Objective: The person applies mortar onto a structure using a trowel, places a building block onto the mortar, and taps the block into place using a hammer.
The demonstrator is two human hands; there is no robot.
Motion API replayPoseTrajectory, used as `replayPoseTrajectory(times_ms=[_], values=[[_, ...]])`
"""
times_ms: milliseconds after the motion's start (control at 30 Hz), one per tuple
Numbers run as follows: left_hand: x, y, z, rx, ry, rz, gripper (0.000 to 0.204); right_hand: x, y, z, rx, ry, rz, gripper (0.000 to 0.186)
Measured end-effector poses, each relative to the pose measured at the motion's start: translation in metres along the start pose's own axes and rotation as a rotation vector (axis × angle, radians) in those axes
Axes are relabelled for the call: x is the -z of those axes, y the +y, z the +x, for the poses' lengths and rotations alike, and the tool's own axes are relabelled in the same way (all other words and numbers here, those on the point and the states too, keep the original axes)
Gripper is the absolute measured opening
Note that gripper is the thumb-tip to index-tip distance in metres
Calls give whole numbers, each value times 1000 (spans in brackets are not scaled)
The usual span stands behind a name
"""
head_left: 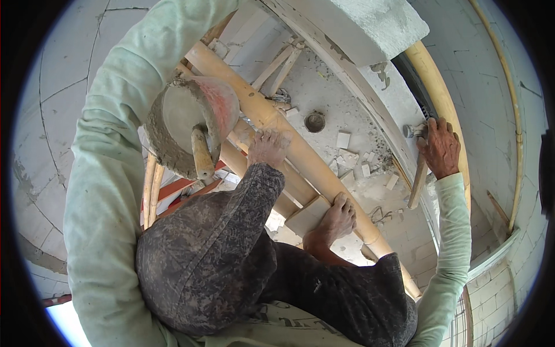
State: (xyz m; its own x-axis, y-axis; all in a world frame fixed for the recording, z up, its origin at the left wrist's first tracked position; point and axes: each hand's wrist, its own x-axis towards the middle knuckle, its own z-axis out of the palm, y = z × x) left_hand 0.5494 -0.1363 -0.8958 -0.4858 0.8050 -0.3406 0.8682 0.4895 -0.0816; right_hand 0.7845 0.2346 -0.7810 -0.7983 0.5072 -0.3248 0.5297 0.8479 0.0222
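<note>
My left arm (110, 156), in a pale green sleeve, curves up the left side and leaves over the top edge, so that hand is out of sight. At the right, my right hand (442, 147) has its fingers curled round the head end of a hammer (418, 180). The hammer's round metal face pokes out beside the thumb, and its wooden handle hangs down. Just above that hand runs a pale wall top, with a white lightweight block (376, 29) set on it. A mortar-caked bucket (167, 139) stands at the left, with a wooden tool handle (201, 153) sticking out over it.
My bare feet (269, 147) rest on a scaffold of thick bamboo poles (300, 153) and a short board (308, 217). Far below lies a dusty floor with broken block pieces (347, 159) and a round dark container (315, 121). Another bamboo pole (436, 81) stands beside the wall.
</note>
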Motion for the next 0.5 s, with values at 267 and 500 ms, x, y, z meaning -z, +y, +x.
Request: replayPoseTrajectory(times_ms=[267,500], values=[[21,-2,3,-54,211,-70,14,-5,2,-7,36,51,126,54],[41,-1,2,-112,232,-73,13,-28,12,-20,-37,172,220,68]])
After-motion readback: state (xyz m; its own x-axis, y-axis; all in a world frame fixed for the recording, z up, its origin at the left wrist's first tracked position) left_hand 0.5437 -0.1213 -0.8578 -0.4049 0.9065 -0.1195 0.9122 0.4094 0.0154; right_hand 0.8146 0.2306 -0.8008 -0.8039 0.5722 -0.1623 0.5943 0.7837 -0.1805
